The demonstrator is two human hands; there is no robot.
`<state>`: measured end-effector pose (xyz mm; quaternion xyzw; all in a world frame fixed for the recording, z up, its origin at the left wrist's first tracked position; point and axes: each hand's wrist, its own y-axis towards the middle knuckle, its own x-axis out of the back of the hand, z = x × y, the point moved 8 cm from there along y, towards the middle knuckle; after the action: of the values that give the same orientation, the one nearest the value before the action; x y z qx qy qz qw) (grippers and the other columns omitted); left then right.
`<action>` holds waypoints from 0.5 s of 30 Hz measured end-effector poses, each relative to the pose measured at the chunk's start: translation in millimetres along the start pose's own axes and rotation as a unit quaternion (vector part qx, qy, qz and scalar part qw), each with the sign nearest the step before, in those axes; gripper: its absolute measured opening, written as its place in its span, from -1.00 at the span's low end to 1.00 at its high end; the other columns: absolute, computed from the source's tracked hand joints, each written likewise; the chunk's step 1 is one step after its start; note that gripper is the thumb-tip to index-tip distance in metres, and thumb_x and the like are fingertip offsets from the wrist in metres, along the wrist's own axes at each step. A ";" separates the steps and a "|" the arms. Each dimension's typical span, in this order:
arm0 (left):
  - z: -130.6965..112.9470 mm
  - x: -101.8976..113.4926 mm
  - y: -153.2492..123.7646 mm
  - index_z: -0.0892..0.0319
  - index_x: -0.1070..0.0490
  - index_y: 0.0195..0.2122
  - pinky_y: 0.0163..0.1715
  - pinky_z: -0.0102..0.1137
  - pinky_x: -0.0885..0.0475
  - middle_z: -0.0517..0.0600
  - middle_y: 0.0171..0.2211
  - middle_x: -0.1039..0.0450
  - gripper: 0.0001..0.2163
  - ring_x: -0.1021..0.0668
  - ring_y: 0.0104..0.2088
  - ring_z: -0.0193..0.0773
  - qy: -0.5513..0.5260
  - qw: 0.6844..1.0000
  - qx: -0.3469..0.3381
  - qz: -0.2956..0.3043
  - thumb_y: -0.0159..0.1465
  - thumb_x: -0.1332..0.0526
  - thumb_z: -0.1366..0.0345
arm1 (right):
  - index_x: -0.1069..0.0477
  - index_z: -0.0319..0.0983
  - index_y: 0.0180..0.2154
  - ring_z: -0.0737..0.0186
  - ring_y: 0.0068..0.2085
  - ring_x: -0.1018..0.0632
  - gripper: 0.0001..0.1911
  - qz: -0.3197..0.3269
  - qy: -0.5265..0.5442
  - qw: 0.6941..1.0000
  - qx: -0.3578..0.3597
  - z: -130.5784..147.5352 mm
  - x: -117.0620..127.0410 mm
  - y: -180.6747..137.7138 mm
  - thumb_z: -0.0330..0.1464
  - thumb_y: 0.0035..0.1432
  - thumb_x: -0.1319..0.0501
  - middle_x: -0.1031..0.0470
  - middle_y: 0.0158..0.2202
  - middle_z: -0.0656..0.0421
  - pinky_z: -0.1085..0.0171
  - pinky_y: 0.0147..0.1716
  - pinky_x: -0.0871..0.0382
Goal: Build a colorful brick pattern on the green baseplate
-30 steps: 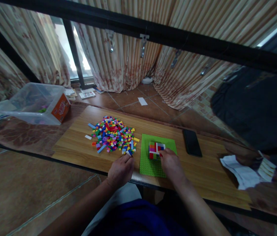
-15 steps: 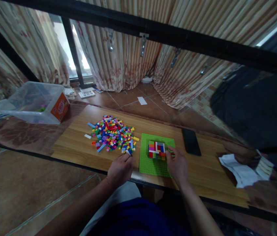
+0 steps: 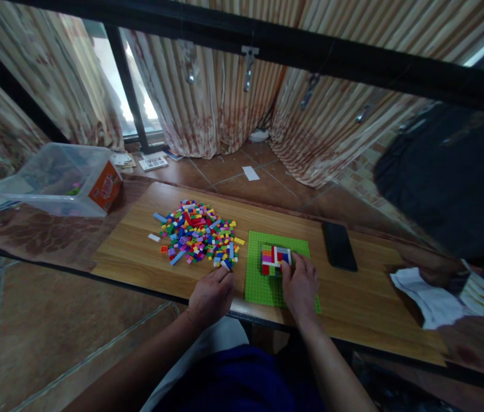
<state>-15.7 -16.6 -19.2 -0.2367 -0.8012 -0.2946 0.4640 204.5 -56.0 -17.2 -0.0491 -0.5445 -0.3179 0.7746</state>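
A small block of multicoloured toy bricks (image 3: 270, 257) stands on the green baseplate (image 3: 259, 292). My right hand (image 3: 302, 283) is closed around its right side, with the thumb over the near right part and the fingers behind the far right corner. To the left lies a loose pile of toy bricks (image 3: 196, 232) in many colours. My left hand (image 3: 213, 292) rests at the table's front edge, just below the pile. Its fingers are curled together next to a white and a blue brick (image 3: 225, 265); what they hold, if anything, is hidden.
A black phone (image 3: 339, 246) lies right of the baseplate on the wooden tabletop (image 3: 379, 297). Crumpled white paper (image 3: 422, 297) is at the right end. A clear plastic bin (image 3: 65, 177) with an orange label stands at the far left. A dark metal bar (image 3: 224, 34) crosses above.
My right hand has shifted left over the brick block, its thumb now on the near right part. My left hand stays at the pile's front edge. The view has shifted slightly.
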 end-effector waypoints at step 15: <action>-0.5 2.0 0.5 0.17 -0.37 -0.27 -0.29 -0.37 -0.39 0.03 -0.31 -0.37 -0.84 -0.46 -0.29 -0.24 -0.010 1.000 -0.003 -0.012 0.33 -0.01 0.37 | -0.38 -0.28 0.06 -0.06 0.10 -0.38 -0.47 0.013 0.114 0.993 -0.026 -11.2 3.0 5.9 -0.09 0.27 0.06 -0.42 0.07 -0.10 -0.06 0.05 -0.19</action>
<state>-16.0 -16.4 -17.1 -0.2314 -0.8078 -0.3006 0.4511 217.4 -57.4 -17.5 -0.0394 -0.4432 -0.3252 0.8344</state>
